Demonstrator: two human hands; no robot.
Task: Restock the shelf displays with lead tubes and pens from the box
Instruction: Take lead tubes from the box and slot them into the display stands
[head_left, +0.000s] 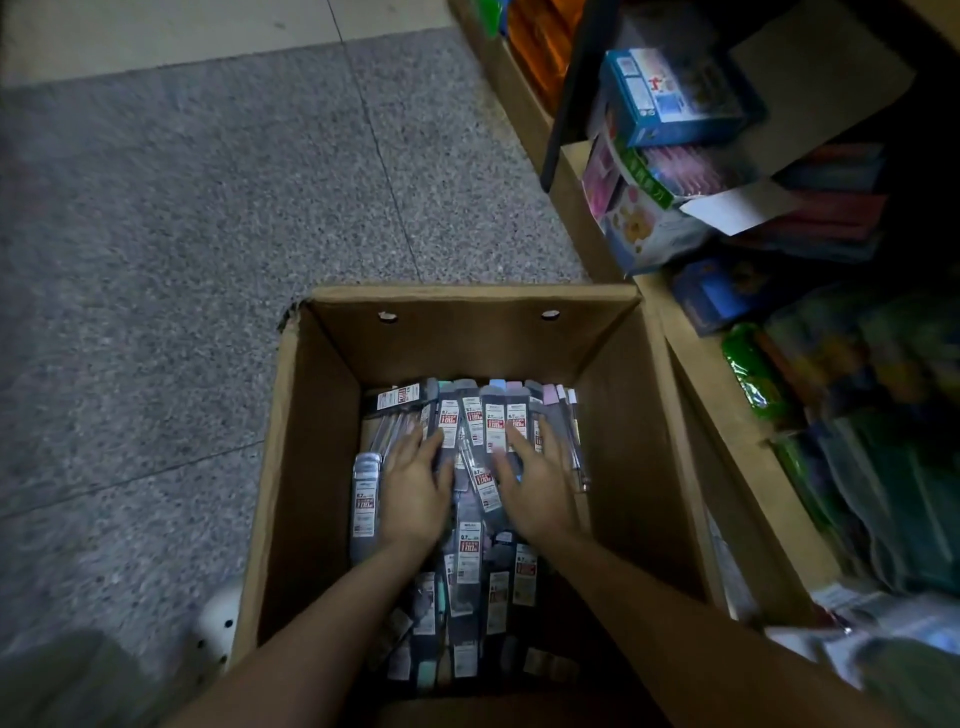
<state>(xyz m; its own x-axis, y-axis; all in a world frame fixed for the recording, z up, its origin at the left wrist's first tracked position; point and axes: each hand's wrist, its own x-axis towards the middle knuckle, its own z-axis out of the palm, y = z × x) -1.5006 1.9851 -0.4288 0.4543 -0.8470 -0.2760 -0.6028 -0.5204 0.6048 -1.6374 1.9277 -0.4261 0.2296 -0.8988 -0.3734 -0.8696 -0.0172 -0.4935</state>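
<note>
My left hand (413, 486) and right hand (537, 483) lie flat, apart, on lead tubes (485, 423) running lengthwise away from me in the box (311, 415).

Both bare forearms reach forward and down, side by side; left hand (415, 486) and right hand (537, 486) lie palm-down, fingers spread and fairly straight
</note>
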